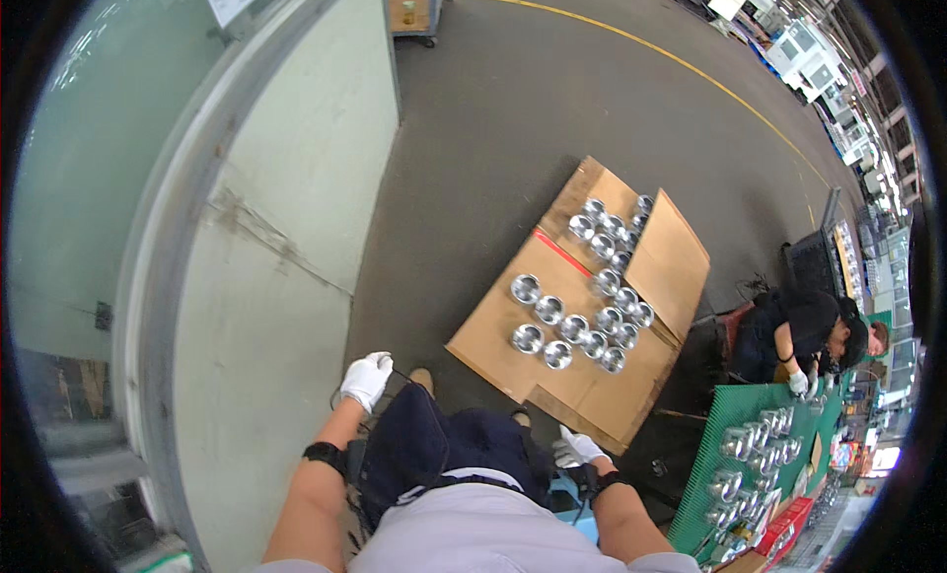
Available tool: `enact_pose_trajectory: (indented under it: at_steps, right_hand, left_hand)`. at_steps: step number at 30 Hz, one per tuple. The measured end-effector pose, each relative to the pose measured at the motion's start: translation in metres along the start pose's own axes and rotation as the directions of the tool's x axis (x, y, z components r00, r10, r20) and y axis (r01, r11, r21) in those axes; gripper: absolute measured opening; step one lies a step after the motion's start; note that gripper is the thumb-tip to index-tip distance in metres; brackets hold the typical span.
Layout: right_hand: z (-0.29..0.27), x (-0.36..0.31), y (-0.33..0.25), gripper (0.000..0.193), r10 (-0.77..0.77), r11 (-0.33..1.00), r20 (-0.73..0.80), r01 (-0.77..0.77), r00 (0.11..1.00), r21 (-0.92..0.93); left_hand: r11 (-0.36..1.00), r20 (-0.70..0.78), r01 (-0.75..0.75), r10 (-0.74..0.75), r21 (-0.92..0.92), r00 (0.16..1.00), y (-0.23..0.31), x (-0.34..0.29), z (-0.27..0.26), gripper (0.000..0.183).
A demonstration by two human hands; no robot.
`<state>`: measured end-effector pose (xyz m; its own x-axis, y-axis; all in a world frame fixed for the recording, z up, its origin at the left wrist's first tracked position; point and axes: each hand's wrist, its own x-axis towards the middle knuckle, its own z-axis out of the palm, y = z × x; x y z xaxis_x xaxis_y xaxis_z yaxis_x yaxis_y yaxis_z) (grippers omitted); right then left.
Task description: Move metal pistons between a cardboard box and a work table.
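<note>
My left hand [367,381], in a white glove, is out beside my left thigh near the pale wall panel. Its fingers look curled together, and whether anything is in them is hidden. A thin dark cord shows close by. My right hand [580,449], also gloved, is low by my right hip, above a light-blue object [572,499] partly hidden by my body. Its thumb stands apart from the fingers, and I see nothing held. Ahead, shiny round metal cups [574,328] stand in loose groups on flattened cardboard [483,348], beyond the reach of both hands.
A pale panel wall [286,208] runs along my left. A raised cardboard flap [669,262] overhangs some cups. At right, a co-worker [789,326] in dark clothes leans over a green-covered table [702,445] holding more metal parts. A wheeled cart [414,16] stands far ahead.
</note>
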<state>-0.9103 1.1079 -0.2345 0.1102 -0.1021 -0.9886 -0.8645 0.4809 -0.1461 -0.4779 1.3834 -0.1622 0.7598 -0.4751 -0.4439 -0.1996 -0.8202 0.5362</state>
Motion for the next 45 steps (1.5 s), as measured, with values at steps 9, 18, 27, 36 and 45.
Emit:
enact_pose_trajectory:
  at_steps: [9, 18, 27, 36, 45]
  right_hand:
    - [-0.044, -0.033, -0.058, 0.056, -0.314, 0.581, -0.386, -0.146, 0.868, -0.801]
    - [-0.022, 0.028, -0.226, 0.033, -0.192, 0.813, -0.561, -0.190, 0.806, -0.550]
    - [-0.068, 0.098, -0.429, 0.040, -0.318, 0.928, -0.384, 0.202, 0.867, -0.312]
    - [-0.067, 0.055, -0.469, 0.037, 0.151, 0.807, -0.481, 0.173, 0.864, 0.565]
    - [-0.091, 0.089, -0.572, 0.049, 0.487, 0.636, -0.439, 0.038, 0.755, 0.771]
  left_hand:
    - [1.000, 0.105, -0.006, 0.008, -0.021, 0.994, 0.007, 0.099, -0.074, 0.038]
    - [0.999, 0.171, -0.016, 0.020, -0.028, 0.985, 0.061, 0.265, -0.125, 0.038]
    - [0.914, 0.343, -0.360, 0.283, 0.185, 0.895, 0.340, 0.484, -0.153, 0.036]
    - [0.836, 0.631, -0.547, 0.399, 0.048, 0.665, 0.511, 0.654, -0.070, 0.034]
    - [0.229, 0.911, -0.968, 0.368, 0.103, 0.184, 0.751, 0.780, 0.091, 0.035]
